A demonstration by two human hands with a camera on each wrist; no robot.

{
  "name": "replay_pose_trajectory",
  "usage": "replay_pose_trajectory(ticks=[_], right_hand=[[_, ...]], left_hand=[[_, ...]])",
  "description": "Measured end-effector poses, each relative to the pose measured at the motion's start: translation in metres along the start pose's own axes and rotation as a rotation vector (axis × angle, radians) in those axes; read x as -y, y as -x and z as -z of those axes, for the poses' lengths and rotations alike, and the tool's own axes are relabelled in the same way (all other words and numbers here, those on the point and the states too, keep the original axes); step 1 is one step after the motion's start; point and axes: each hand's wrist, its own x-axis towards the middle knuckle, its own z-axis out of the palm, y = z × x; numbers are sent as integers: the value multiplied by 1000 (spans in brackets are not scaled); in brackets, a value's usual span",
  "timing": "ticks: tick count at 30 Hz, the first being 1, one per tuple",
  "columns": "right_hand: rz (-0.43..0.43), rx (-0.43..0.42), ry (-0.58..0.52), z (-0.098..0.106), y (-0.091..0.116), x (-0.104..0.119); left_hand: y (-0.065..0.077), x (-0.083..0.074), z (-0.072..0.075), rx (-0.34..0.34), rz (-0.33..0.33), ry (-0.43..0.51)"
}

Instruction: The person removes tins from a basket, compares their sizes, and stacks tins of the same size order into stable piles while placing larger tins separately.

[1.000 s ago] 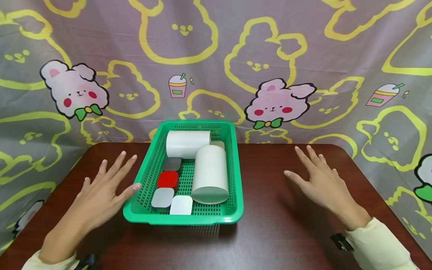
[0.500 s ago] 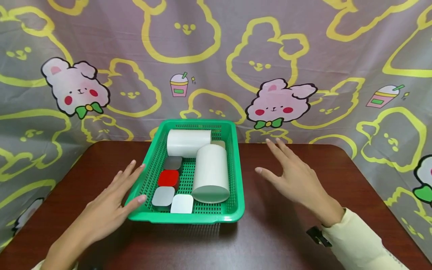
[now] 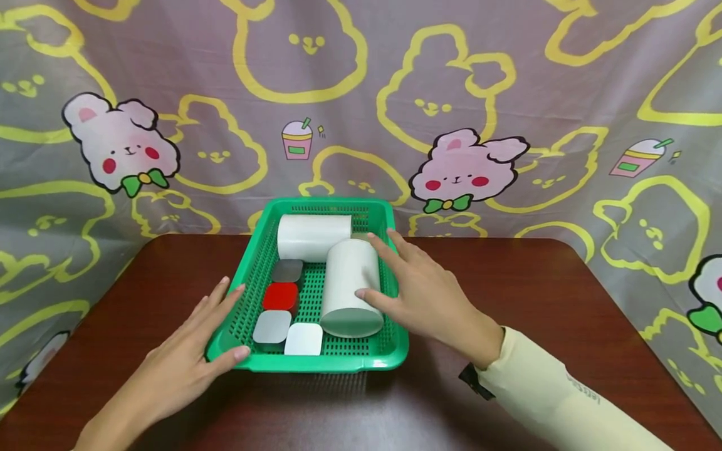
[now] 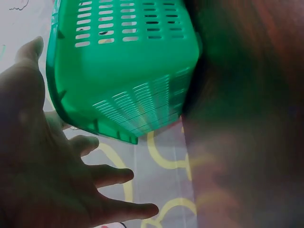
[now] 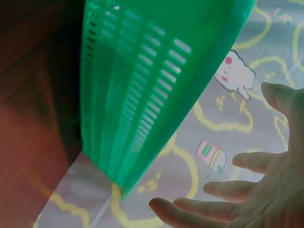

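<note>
A green plastic basket (image 3: 338, 363) holds two white cylinders (image 3: 313, 238), one lying crosswise at the back, the other lengthwise at the right. Down its left side are small rounded-square pieces: a dark grey one (image 3: 287, 270), a red one (image 3: 280, 297), a light grey one (image 3: 272, 326) and a white one (image 3: 303, 339). My left hand (image 3: 188, 344) is at the basket's left front edge, fingers extended. My right hand (image 3: 429, 294) hovers over the right rim, fingers spread above the lengthwise cylinder. In both wrist views the hands (image 4: 52, 175) (image 5: 266, 185) hold nothing; contact with the rim is unclear.
The basket stands on a dark brown wooden table (image 3: 507, 288), near its back edge. A grey curtain (image 3: 350, 106) with yellow outlines and rabbit prints hangs behind and at the sides. Table surface extends right of the basket and in front of it.
My right hand has moved left from the table's right side to above the basket's right rim. My left hand has shifted slightly right and down, closer to the basket's left front corner.
</note>
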Motion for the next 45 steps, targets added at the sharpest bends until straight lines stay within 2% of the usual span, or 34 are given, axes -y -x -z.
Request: replay_pose_trajectory(ticks=[8, 15, 24, 33, 45], right_hand=[[27, 66, -22, -5, -24, 19], [22, 139, -48, -12, -38, 30], [7, 191, 81, -29, -53, 38], [-89, 289, 103, -41, -66, 41], [-125, 323, 141, -50, -71, 47]], left_hand=[[1, 1, -10, -67, -42, 38], [0, 1, -12, -54, -10, 74], [0, 1, -15, -61, 11, 84], [0, 0, -14, -71, -4, 84], [0, 1, -13, -76, -20, 95]])
